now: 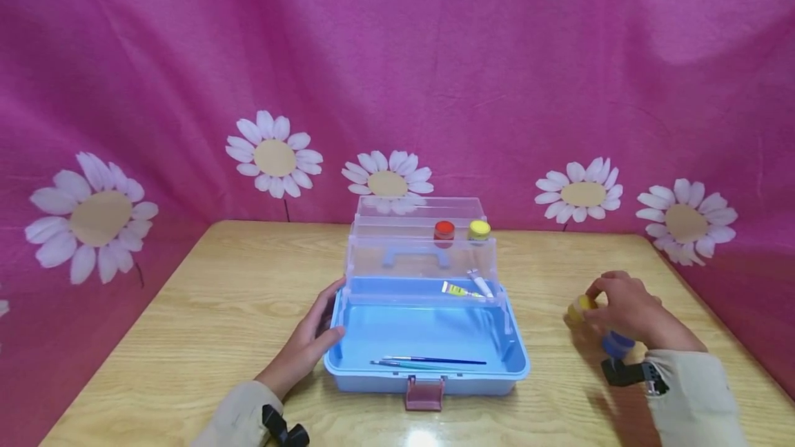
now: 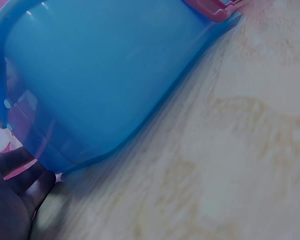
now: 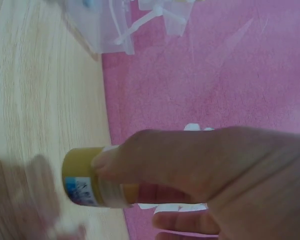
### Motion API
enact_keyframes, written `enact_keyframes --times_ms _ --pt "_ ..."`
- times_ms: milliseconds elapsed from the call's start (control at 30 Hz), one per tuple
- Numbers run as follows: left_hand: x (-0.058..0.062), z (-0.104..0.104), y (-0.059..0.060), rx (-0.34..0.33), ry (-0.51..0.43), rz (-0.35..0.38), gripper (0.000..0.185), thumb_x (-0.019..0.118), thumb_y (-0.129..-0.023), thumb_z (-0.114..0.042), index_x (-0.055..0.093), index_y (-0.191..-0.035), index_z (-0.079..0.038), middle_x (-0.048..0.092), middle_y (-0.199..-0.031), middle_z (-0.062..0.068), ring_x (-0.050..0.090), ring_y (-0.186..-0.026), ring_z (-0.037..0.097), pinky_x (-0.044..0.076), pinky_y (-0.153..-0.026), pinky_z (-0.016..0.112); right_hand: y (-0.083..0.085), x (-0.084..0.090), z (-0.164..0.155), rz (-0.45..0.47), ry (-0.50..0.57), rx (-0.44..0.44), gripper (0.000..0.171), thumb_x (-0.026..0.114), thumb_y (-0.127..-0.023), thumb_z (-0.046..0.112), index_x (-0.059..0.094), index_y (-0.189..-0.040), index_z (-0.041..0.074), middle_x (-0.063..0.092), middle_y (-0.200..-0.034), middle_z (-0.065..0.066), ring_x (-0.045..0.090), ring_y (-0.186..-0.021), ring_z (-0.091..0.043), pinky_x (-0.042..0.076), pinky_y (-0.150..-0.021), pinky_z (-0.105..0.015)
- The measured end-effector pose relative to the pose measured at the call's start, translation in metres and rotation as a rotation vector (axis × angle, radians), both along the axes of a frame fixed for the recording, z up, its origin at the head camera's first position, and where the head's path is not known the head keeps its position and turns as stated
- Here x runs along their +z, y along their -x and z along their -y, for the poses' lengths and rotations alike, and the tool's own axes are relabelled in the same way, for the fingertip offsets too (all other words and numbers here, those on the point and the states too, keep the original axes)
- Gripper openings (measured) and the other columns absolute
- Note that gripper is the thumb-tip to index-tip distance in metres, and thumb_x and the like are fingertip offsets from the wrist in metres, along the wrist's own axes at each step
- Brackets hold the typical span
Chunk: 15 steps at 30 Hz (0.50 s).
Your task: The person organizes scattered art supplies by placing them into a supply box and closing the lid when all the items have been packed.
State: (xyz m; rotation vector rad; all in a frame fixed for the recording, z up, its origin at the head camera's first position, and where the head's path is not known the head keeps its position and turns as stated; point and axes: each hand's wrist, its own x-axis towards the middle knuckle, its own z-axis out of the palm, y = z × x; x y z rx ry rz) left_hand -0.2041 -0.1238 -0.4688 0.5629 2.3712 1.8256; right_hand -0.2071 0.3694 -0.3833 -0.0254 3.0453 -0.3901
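An open blue plastic box point(image 1: 366, 364) with clear fold-out trays sits mid-table. My left hand point(image 1: 307, 343) rests with straight fingers against its left wall point(image 2: 80, 100). My right hand point(image 1: 627, 309) pinches a small yellow-capped paint jar point(image 1: 580, 308) to the right of the box; in the right wrist view the fingers curl round the jar point(image 3: 90, 185). A blue jar point(image 1: 617, 345) stands under that hand. Red point(image 1: 444, 230) and yellow point(image 1: 479, 230) jars stand in the upper tray. Paint tubes point(image 1: 472, 287) lie in the lower tray, brushes point(image 1: 428, 362) in the box bottom.
The wooden table point(image 1: 205, 316) ends at a pink curtain with white daisies point(image 1: 273, 154) at the back and on both sides. A pink latch point(image 1: 425, 392) hangs at the box's front. Black wrist straps point(image 1: 627, 372) sit on both sleeves.
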Motion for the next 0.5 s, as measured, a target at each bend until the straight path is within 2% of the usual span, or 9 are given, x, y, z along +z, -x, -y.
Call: enact_keyframes --times_ms 233,500 --pt "0.002 0.000 0.000 0.013 0.009 0.017 0.065 0.053 -0.098 -0.018 0.022 -0.150 -0.042 0.029 -0.155 0.002 0.030 -0.142 0.026 0.025 -0.114 0.051 -0.001 -0.001 0.010 -0.103 0.030 0.015 0.032 0.077 -0.077 0.024 0.068 -0.094 -0.001 0.038 -0.128 -0.041 0.033 -0.114 -0.061 0.031 -0.079 -0.081" --pt "0.000 0.001 0.001 0.004 0.006 -0.008 0.065 0.052 -0.098 -0.017 0.021 -0.151 -0.037 0.029 -0.155 0.005 0.030 -0.141 0.028 0.026 -0.113 0.052 -0.001 -0.001 0.020 -0.202 0.087 0.033 0.033 0.077 -0.078 0.021 0.067 -0.098 -0.003 0.031 -0.135 -0.040 0.027 -0.119 -0.062 0.028 -0.080 -0.078"
